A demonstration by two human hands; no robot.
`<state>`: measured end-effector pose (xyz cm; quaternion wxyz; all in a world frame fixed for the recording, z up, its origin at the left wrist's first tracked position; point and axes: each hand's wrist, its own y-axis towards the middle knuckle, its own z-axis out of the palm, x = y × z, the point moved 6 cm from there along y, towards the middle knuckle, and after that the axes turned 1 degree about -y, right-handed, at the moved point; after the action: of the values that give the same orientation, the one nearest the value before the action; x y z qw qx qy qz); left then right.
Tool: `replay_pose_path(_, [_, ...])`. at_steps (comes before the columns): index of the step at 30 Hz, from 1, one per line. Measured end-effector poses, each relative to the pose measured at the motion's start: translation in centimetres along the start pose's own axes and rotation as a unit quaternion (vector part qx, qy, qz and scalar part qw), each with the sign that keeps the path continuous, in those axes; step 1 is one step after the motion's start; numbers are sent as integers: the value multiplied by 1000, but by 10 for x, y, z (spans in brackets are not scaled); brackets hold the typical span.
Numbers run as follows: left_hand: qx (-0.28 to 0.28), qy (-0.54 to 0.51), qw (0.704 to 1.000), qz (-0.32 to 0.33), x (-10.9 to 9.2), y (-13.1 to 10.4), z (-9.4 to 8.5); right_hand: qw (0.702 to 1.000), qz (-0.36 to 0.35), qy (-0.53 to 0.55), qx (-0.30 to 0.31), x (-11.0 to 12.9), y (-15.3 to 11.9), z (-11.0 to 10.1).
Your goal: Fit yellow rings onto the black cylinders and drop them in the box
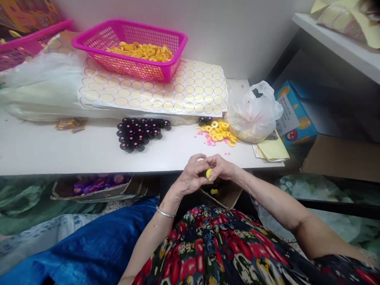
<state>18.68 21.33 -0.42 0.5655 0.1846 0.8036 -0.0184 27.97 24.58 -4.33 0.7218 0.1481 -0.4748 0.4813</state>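
My left hand (191, 176) and my right hand (223, 168) meet just off the table's front edge. Their fingers are pinched together around a small round yellow piece (209, 173); anything else between the fingers is hidden. On the tabletop beyond them lies a loose pile of yellow plastic rings (219, 132) with tiny pink rings (211, 141) scattered about it. To the left, several small black pieces with pink centres (136, 132) stand grouped together. A couple more black pieces (205, 120) are behind the yellow pile.
A pink basket (130, 68) of yellow parts rests on sheets of round stickers (190, 95). A knotted plastic bag (255, 114) and folded yellow paper (271, 149) lie right. Under my hands is an open carton (228, 196); a blue box (295, 113) stands far right.
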Motion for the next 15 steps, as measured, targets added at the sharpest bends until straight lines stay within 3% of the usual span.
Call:
replay_pose_path(7, [95,21,994,45,-2,-11,18,993,79,27,83,-23,-19,20])
replay_pose_path(12, [97,42,994,40,4,-12,23,999,41,14,11,-36,-16,11])
replay_pose_path(15, [120,29,992,17,11,-14,19,998,59,-10,-37,-46,-15,4])
